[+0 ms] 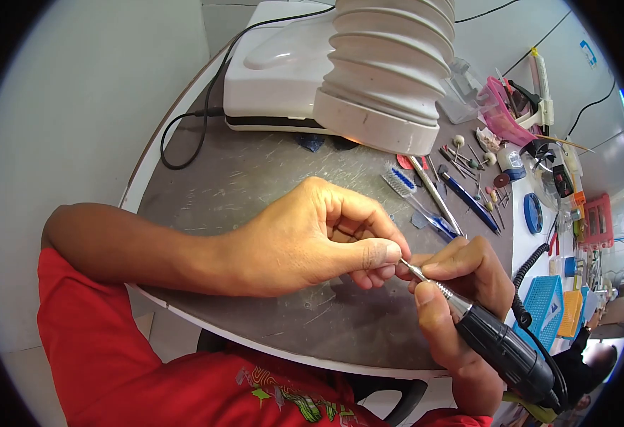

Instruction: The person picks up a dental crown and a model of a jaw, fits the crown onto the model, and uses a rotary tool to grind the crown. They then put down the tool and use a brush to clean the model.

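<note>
Holding the rotary handpiece (508, 350) in your right grip (477, 267), you pinch its silver nose (451, 299) between your thumb, on the near side, and your fingers, on the far side. The black body slopes from this grip toward you and to the right; the nose points left and away. The thin bit (413, 269) projects from the nose and ends at the fingertips of your left grip (301, 245). Whether it touches them cannot be told.

Your left grip has its thumb pressed against the index finger, the other fingers curled beneath; anything between the tips is hidden or too small to identify. Your left forearm (184, 260) extends across the surface (205, 171) from the left, elbow bent, wrist nearly straight. Your right wrist (476, 384) lies on the near side of its grip, partly behind the handpiece.

Just beyond the right grip, locate the toothbrush (429, 215), the metal rod (434, 192) and the blue pen-shaped tool (471, 203). The coiled cord (520, 285) hangs to its right. The corrugated hose (394, 64) stands beyond both grips.
</note>
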